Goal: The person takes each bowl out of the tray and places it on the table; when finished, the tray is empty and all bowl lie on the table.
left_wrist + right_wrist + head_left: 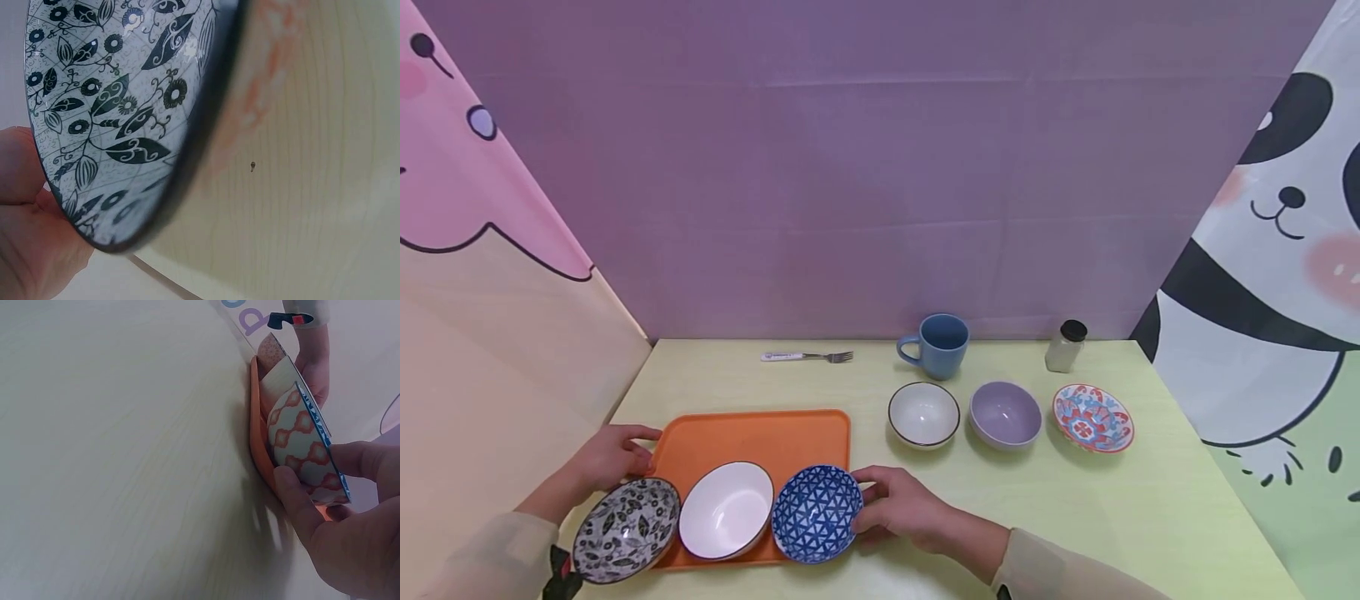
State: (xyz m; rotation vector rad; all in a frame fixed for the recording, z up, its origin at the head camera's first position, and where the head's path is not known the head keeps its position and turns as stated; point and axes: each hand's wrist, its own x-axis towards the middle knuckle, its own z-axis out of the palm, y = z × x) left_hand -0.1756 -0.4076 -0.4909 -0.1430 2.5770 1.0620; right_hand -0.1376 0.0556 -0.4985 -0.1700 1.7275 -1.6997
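The orange tray [752, 433] bears a row of three bowls: a black-and-white floral bowl [627, 530] over its left edge, a white bowl [727, 510] and a blue patterned bowl [817, 513]. My left hand [610, 458] is at the tray's left edge, just behind the floral bowl. In the left wrist view the floral bowl [119, 119] hides its fingertips, so its hold cannot be made out. At the tray's right side, my right hand [898, 508] pinches the blue patterned bowl. One finger [290, 494] lies along that bowl's red-patterned outer side.
Right of the tray stand a dark-rimmed white bowl [923, 414], a lilac bowl [1004, 415] and a red-and-blue patterned dish [1092, 418]. Along the back are a fork [808, 357], a blue mug [943, 346] and a black-lidded jar [1065, 348]. A purple backdrop [880, 183] rises behind the table.
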